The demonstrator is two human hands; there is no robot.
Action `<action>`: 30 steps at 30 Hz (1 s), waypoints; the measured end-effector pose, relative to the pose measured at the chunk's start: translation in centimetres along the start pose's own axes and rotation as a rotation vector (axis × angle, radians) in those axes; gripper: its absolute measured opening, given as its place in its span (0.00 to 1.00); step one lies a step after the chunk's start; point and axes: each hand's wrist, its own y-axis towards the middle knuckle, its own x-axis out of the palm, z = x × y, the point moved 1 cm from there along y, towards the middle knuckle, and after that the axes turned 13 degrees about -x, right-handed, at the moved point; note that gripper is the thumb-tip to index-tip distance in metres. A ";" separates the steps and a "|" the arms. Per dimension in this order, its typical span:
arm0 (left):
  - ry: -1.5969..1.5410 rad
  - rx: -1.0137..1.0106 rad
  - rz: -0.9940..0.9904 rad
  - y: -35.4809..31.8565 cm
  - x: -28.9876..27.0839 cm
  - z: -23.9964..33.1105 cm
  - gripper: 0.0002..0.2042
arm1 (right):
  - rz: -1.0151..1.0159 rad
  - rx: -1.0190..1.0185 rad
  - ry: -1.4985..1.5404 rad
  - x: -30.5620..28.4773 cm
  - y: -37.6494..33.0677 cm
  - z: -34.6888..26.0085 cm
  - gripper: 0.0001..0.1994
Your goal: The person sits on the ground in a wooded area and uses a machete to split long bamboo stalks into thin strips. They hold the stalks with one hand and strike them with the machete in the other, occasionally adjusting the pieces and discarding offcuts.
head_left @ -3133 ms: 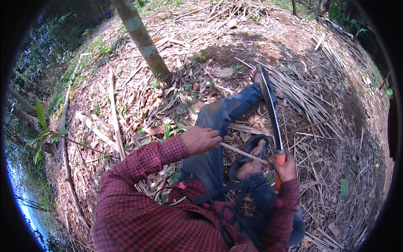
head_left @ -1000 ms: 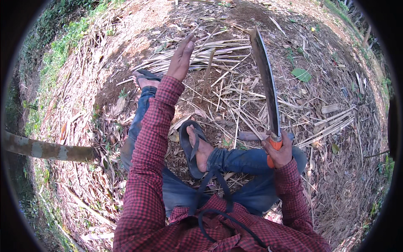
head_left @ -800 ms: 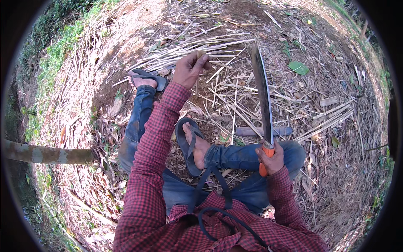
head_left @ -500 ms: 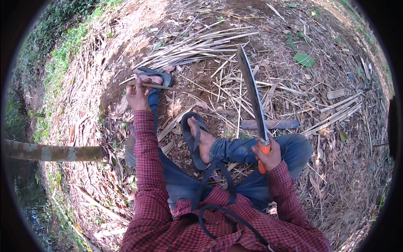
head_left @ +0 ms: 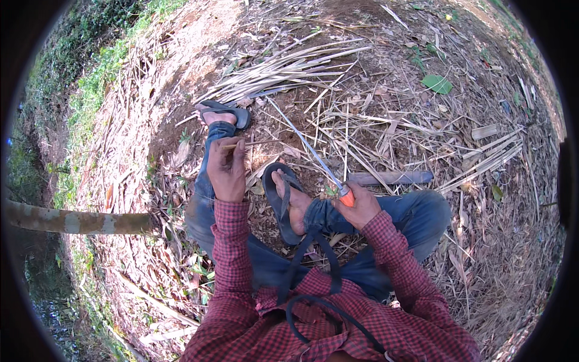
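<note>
Pale strips (head_left: 280, 75) lie heaped beyond the sandalled feet (head_left: 297, 211). The left hand (head_left: 228, 172) pinches a thin stick (head_left: 260, 143) near the left shin (head_left: 204, 178); the right hand (head_left: 360, 206) grips a long knife (head_left: 305, 143) by its orange handle (head_left: 347, 198).

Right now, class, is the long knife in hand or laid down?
In hand: the right hand grips the orange handle of the long knife.

Left hand (head_left: 228, 174), with stick (head_left: 260, 143), is over the left shin (head_left: 212, 154). Knife (head_left: 309, 146) is in right hand (head_left: 362, 207); its blade points forward-left toward strips (head_left: 283, 72) piled beyond the left foot (head_left: 220, 117). Leaf (head_left: 437, 84) lies right of the pile; tree trunk (head_left: 78, 218) left of the legs.
</note>
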 end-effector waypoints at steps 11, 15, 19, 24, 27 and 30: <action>-0.181 -0.185 0.189 -1.9 -1.8 -1.6 0.07 | -0.146 -0.299 -0.022 3.4 5.6 -3.1 0.17; -0.184 -0.226 0.279 -1.0 -2.2 -2.8 0.06 | -0.227 -0.238 -0.136 4.0 7.8 -0.7 0.20; -0.171 -0.220 0.289 -0.9 -2.2 -3.1 0.06 | -0.296 -0.222 -0.164 3.6 7.8 -0.3 0.22; -0.219 -0.227 0.319 -0.4 -2.6 -4.1 0.07 | -0.257 -0.288 -0.085 3.4 8.0 -1.6 0.21; -0.285 -0.282 0.364 -0.1 -3.1 -5.5 0.07 | -0.278 -0.311 -0.099 3.0 8.0 -3.4 0.19; -0.261 -0.205 0.350 0.2 -3.3 -5.6 0.06 | -0.258 -0.327 -0.112 3.3 7.9 -3.3 0.19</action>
